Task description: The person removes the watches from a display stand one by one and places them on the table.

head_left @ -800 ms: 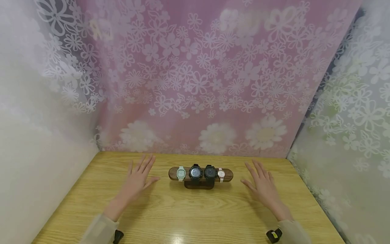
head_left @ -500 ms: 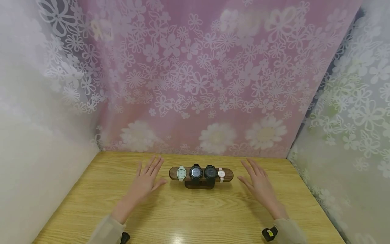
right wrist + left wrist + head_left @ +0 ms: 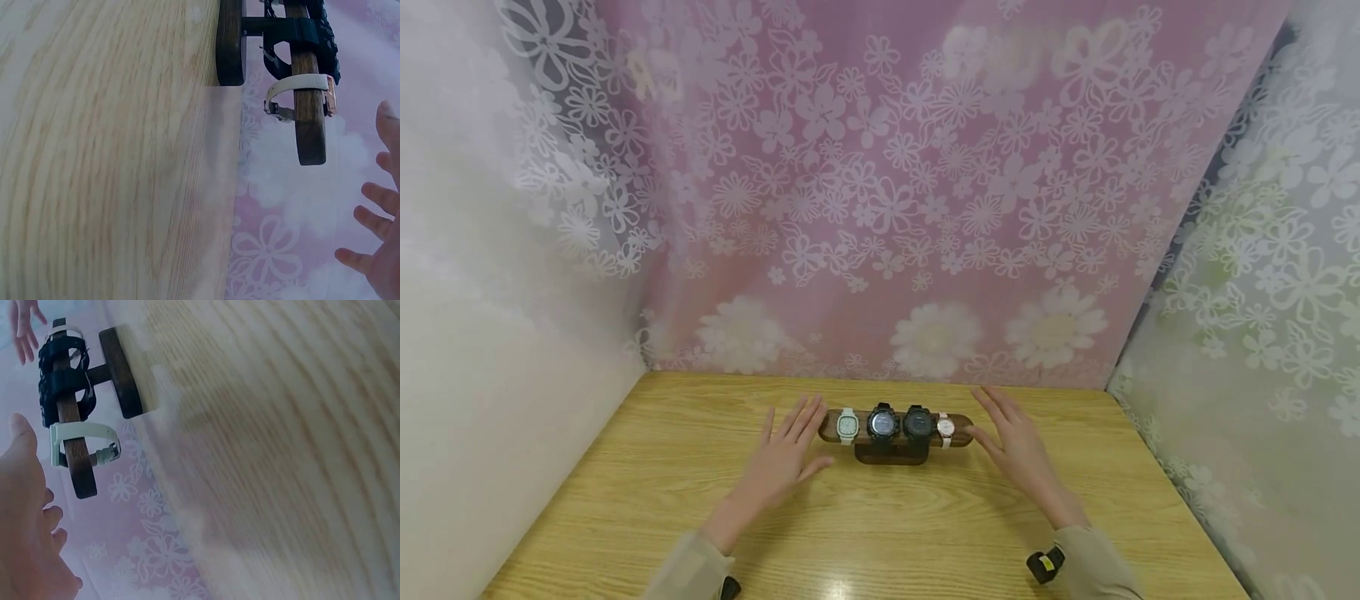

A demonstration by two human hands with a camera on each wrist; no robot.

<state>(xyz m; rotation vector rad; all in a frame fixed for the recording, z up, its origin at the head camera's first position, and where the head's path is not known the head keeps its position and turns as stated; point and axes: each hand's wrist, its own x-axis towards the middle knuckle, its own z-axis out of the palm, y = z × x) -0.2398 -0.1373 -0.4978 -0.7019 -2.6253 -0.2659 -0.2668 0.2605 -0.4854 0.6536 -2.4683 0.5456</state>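
Flanking the dark-brown, round-ended wooden watch stand (image 3: 891,456) on the yellow wood-grain table (image 3: 887,521), the left hand (image 3: 778,461) and right hand (image 3: 1018,446) spread their fingers, gripping nothing. This looks like the approach; the next move likely calls for curling fingers around both ends.

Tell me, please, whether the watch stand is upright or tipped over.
Upright: the watch stand sits on its base on the table, with the bar raised above that base.

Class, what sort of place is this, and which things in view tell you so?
Probably a small screened-off indoor workspace: a wood-grain table, a pink floral backdrop behind it, and a wooden stand bearing four watches.
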